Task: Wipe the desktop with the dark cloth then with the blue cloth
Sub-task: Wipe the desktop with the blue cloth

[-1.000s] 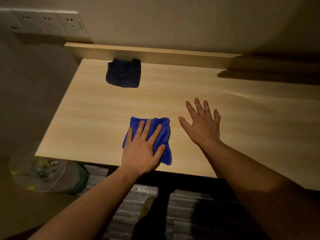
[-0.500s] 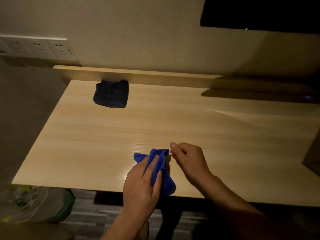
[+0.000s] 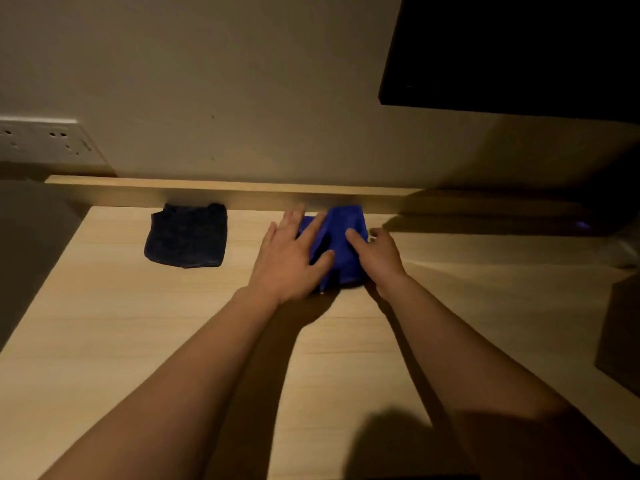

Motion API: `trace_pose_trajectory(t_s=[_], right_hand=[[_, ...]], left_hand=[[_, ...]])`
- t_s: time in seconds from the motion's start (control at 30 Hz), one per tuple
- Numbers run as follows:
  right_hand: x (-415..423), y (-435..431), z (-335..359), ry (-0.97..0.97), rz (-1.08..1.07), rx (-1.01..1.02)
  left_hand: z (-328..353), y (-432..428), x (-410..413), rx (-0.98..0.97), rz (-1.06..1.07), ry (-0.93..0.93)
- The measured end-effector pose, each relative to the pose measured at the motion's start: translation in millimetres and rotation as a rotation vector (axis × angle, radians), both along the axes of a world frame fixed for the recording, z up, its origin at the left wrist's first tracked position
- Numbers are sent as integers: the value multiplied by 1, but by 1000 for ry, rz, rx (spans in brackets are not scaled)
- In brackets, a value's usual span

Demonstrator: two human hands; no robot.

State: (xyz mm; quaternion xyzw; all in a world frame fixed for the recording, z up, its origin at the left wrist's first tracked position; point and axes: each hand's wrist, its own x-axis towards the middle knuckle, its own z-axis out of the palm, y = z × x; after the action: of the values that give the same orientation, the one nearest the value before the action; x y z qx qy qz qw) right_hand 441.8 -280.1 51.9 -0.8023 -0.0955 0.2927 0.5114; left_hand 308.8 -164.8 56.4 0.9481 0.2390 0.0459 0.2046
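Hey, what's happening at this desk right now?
A person has both hands on the blue cloth at the back of the wooden desktop, by the rear ledge. The left hand lies flat on it; the right hand presses its other side. The dark cloth lies untouched to the left.

Likely dim bedroom: wooden desk (image 3: 104, 341), wall sockets (image 3: 45, 142).

Beige wall (image 3: 242, 81) behind, white socket strip (image 3: 45, 142) mounted at its left, dark flat screen (image 3: 512, 50) hanging at upper right, raised wooden ledge (image 3: 225, 188) running along the wall's foot, dim warm light throughout
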Motion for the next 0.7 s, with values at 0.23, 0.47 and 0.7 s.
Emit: trace_pose_trajectory(t_s=[0.23,0.47,0.7], right_hand=[[26,14,-25,-900,418,-434],[23,67,-51,-834,690,-597],[9,59,-63,-843,651,-722]], left_hand=[[-66,23,-81,56,181,251],[-78,28,-83,124,191,207],[-81,32,-80,132,195,220]])
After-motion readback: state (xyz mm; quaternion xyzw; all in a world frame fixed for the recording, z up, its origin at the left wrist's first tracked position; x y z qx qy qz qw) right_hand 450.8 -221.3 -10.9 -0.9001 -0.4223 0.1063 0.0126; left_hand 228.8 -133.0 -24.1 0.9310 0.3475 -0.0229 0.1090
